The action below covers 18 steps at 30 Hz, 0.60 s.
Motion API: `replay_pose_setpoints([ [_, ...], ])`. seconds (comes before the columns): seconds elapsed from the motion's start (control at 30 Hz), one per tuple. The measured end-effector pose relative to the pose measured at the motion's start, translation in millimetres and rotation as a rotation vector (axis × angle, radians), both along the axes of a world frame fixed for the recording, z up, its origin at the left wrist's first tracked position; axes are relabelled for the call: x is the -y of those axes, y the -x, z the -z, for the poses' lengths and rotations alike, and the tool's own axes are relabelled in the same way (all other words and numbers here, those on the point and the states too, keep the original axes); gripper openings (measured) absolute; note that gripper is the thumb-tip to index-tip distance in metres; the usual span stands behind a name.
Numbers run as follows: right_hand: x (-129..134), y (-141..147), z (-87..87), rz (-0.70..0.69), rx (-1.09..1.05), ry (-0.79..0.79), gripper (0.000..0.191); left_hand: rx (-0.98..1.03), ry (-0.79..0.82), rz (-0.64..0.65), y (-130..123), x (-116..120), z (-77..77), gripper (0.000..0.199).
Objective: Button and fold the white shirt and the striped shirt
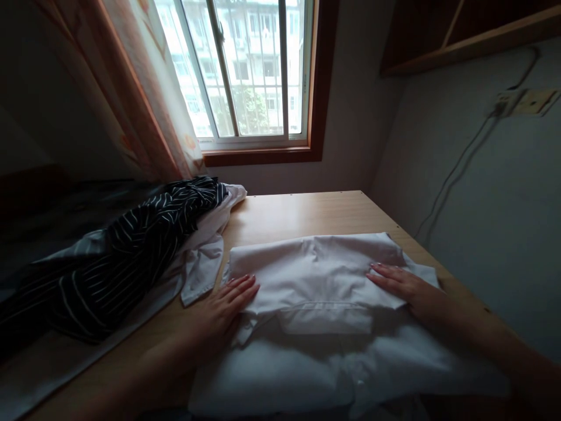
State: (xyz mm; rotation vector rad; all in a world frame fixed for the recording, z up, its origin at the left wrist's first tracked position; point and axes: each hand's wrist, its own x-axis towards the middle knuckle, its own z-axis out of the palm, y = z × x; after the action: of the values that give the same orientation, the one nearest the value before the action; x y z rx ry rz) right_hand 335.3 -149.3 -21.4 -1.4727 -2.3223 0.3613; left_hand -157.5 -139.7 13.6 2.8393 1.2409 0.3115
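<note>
A white shirt (315, 263) lies partly folded on the wooden table, its collar band (326, 318) facing me. My left hand (234, 298) rests flat on the shirt's left edge, fingers stretched out. On the opposite side my right hand (394, 280) presses flat near the right edge, fingers extended. Neither hand grips anything. More white cloth (272, 374) spreads toward me below the collar and reaches the near edge of the view.
Left of the shirt lies a heap with a black striped garment (144, 240) over white clothes (204, 266). The wooden table (302, 213) runs back toward a window (245, 70) with a curtain (144, 88). A cord (453, 169) hangs from a wall socket (506, 102).
</note>
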Motion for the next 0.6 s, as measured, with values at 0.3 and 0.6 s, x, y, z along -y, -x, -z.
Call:
replay_pose_setpoints([
  [0.3, -68, 1, 2.7, -0.017, -0.048, -0.02, 0.071, -0.104, 0.043, -0.085, -15, -82, -1.2, 0.053],
  [0.6, -138, 18, -0.3, 0.035, -0.024, -0.069, 0.069, -0.211, 0.055, -0.218, -40, -167, -16.3, 0.054],
])
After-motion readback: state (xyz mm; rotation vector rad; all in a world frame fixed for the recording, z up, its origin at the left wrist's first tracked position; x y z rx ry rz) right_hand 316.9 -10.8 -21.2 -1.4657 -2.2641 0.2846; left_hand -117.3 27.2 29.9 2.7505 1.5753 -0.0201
